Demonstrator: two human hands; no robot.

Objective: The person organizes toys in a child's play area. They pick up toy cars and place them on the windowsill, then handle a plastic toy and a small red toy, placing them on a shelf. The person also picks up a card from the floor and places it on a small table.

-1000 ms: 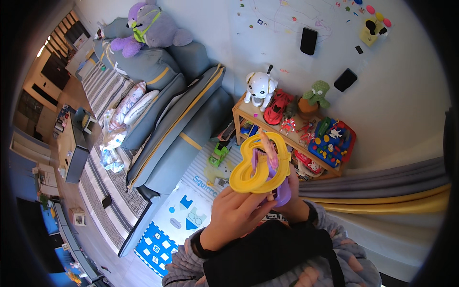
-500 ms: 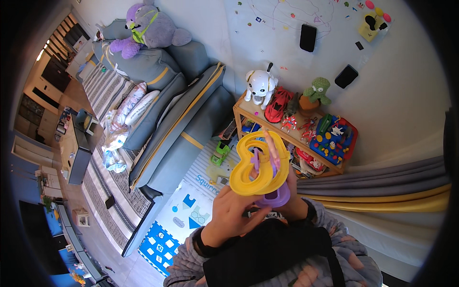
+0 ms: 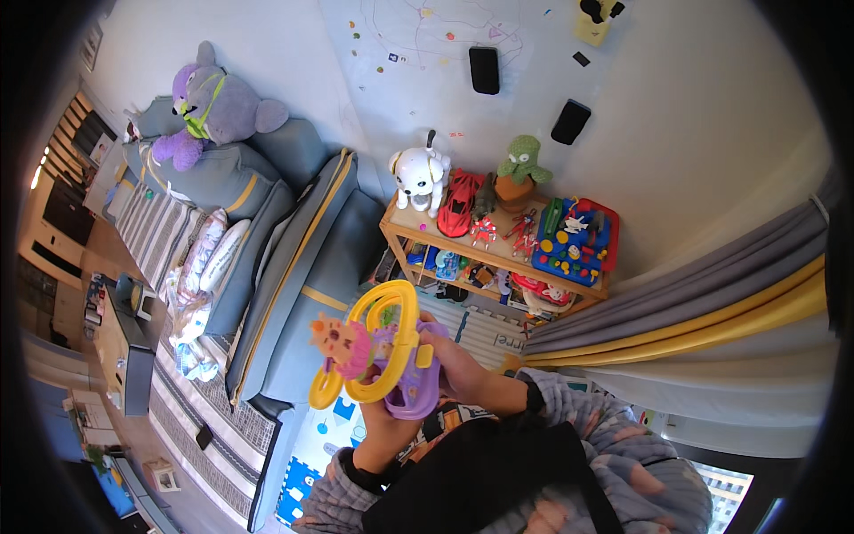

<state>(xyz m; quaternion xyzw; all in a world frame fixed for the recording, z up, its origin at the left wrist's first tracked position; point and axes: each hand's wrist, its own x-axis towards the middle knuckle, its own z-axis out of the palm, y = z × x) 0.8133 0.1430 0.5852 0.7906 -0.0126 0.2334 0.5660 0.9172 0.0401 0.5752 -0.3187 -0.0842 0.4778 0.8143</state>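
Note:
Both my hands hold a track toy up in front of me. It has a looping yellow track [image 3: 407, 325] on a purple base [image 3: 420, 384]. A pink and orange animal figure [image 3: 338, 345] with a crown-like top shows on its left side. My right hand [image 3: 461, 363] grips the base from the right, fingers partly behind the toy. Below the toy, my left hand [image 3: 389, 438] is closed around the lower left of the base, and the toy hides most of its fingers.
Beyond the toy stands a wooden shelf [image 3: 498, 252] bearing a white robot dog [image 3: 418, 176], a red toy car [image 3: 459, 203], a green cactus plush [image 3: 525, 160] and a blue-and-red game tray [image 3: 574, 240]. A grey-blue sofa [image 3: 307, 267] is at left, a grey and yellow curtain [image 3: 694, 311] at right.
The toy has turned from showing its track top to standing more upright, with the figure now facing out. My hands shifted left and regripped its base. The whole view swung to the right.

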